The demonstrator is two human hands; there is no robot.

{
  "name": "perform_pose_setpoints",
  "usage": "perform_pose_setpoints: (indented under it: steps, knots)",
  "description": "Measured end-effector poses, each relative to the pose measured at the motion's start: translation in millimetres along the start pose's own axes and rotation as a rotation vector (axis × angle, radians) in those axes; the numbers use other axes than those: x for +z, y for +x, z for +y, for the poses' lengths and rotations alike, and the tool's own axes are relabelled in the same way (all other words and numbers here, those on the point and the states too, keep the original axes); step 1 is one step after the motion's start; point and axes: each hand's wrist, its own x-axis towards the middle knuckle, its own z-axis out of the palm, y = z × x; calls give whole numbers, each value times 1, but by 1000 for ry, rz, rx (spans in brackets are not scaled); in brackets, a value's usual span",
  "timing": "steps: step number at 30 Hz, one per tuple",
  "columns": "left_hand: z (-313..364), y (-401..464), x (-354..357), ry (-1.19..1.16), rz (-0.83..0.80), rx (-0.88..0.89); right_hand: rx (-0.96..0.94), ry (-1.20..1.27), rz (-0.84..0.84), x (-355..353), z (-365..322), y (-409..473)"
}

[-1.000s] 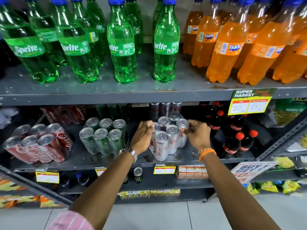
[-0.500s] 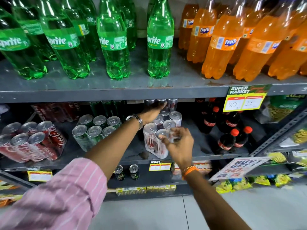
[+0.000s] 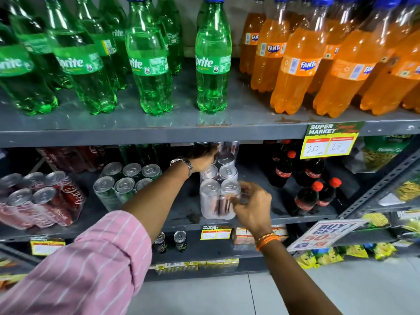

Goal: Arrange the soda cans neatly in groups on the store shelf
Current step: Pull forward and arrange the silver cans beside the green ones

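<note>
A group of silver soda cans (image 3: 216, 178) stands in two rows on the middle shelf (image 3: 181, 226). My right hand (image 3: 251, 206) grips the front right silver can (image 3: 229, 189) from its right side. My left hand (image 3: 203, 156) reaches deep over the group, just below the upper shelf edge. Its fingers curl around a silver can at the back (image 3: 228, 148). To the left stand green cans (image 3: 127, 180) and, further left, red cola cans (image 3: 43, 198), each in its own cluster.
Small cola bottles (image 3: 306, 192) stand right of the silver cans. The upper shelf holds green Sprite bottles (image 3: 212, 64) and orange Fanta bottles (image 3: 295, 69). A yellow price tag (image 3: 327, 147) hangs from its edge. Two dark cans (image 3: 172, 241) sit on the lower shelf.
My left hand left the side of the silver group and reached to the back cans. My right hand slid forward from the group's right rear onto the front right can.
</note>
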Motion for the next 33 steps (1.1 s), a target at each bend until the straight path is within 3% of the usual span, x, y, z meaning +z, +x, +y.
perform_pose_setpoints:
  steps: [6,12,15,18,21,24,29,33]
  knots:
    - [-40,-32,-5,-133,62,-97,58,168,-85,-25,33,51]
    - [-61,-76,28,-197,212,-88,-49,106,-223,-23,49,97]
    - [-73,-82,40,-267,184,-2,82,214,-193,-20,62,96]
    - [-91,-77,54,-311,175,-52,250,427,-91,-19,72,65]
    - [-101,-72,74,-282,164,-127,350,532,-169,-8,83,30]
    - [-103,-68,87,-317,193,-165,317,417,-246,9,87,12]
    - [-96,-66,101,-306,274,-154,214,199,-169,20,73,16]
    - [-96,-66,101,-245,297,-121,142,110,-211,16,71,21]
